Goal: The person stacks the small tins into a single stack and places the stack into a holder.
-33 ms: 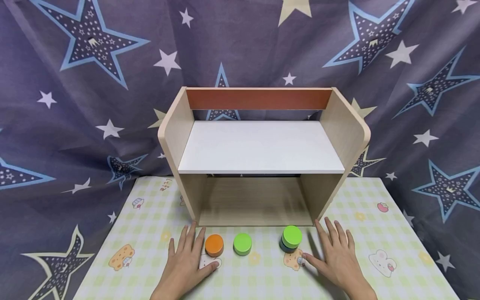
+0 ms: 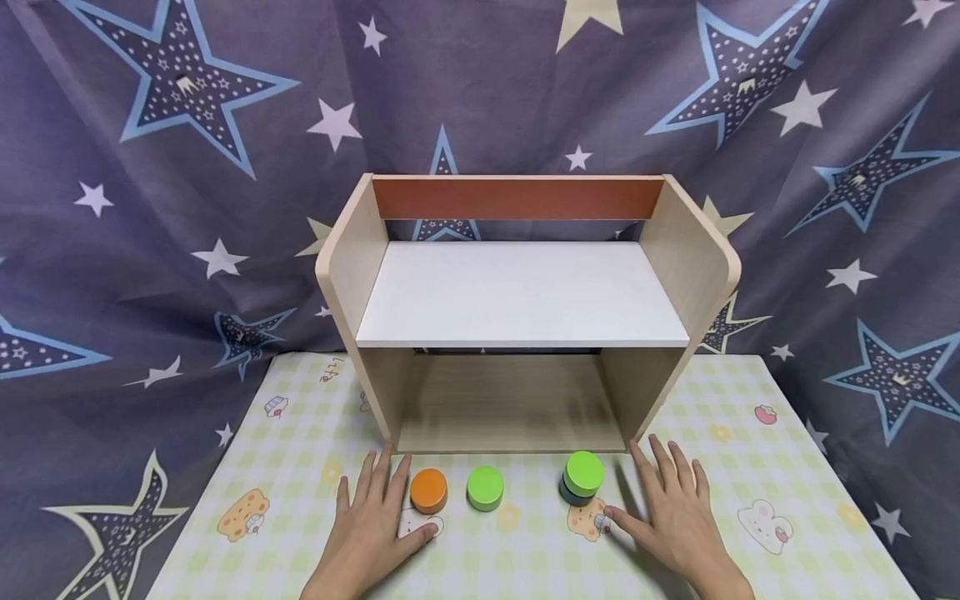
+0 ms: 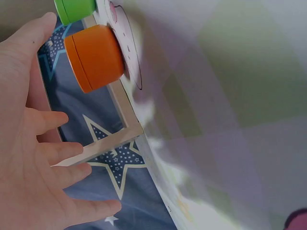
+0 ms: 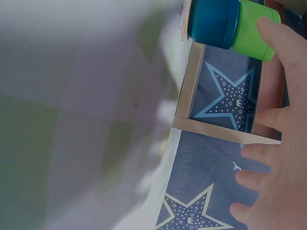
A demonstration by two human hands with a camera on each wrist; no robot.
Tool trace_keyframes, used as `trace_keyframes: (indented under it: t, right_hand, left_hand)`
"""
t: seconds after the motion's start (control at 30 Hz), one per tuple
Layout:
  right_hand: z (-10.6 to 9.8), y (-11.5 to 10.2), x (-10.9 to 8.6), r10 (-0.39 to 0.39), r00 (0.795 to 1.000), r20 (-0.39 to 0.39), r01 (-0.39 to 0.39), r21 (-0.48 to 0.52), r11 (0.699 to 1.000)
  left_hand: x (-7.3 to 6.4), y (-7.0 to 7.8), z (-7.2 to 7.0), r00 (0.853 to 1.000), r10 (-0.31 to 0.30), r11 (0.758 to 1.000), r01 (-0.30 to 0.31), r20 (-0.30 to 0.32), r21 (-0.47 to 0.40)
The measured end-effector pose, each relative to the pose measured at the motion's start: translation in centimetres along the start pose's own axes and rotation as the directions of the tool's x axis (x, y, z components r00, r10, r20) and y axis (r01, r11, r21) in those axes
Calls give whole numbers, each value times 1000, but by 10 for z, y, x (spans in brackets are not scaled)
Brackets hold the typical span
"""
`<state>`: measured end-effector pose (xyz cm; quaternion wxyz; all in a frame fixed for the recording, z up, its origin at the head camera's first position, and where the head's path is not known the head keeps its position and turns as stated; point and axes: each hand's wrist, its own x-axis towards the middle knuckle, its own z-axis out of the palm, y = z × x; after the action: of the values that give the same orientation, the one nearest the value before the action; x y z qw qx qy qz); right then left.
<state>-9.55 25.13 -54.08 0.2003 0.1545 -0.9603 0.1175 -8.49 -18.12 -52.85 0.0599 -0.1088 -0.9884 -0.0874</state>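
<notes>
My left hand [image 2: 367,521] lies with fingers spread at the left, beside a small round orange tub [image 2: 428,491]. In the left wrist view, a seam circles the orange tub [image 3: 94,57] and part of a green tub [image 3: 76,9] shows behind it. That single green tub [image 2: 485,488] stands a little right of the orange one. Further right, another green tub [image 2: 584,473] sits on top of a dark blue one [image 4: 209,21]. Just right of this stack is my right hand [image 2: 671,517], fingers spread and holding nothing. Its thumb points toward the stack.
Behind the tubs stands a wooden shelf unit with a white upper shelf [image 2: 517,292], a wood lower level [image 2: 510,404] and a reddish back rail [image 2: 517,198]. A checked cloth [image 2: 285,467] covers the table. A star-patterned curtain [image 2: 480,75] hangs behind and along both sides.
</notes>
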Motion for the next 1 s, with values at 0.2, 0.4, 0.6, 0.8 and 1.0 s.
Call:
trace_keyframes:
  t: [0.2, 0.4, 0.6, 0.8, 1.0]
  right_hand:
    - [-1, -1, 0, -4, 1000, 2, 4, 3, 1000]
    - [-2, -3, 1, 9, 1000, 3, -10, 24, 1000]
    - [-2, -5, 2, 33, 999, -10, -32, 91, 995]
    - [-1, -9, 4, 37, 999, -18, -33, 205, 978]
    - [-2, -12, 7, 47, 999, 9, -47, 290, 956]
  left_hand:
    - [1, 2, -2, 1000, -5, 1000, 5, 17, -1]
    - [0, 2, -2, 1000, 0, 999, 1, 6, -53]
    - [-1, 2, -2, 1000, 20, 983, -21, -7, -183]
    - [0, 3, -2, 1000, 17, 965, -18, -5, -263]
    - [0, 4, -1, 1000, -17, 947, 21, 17, -322]
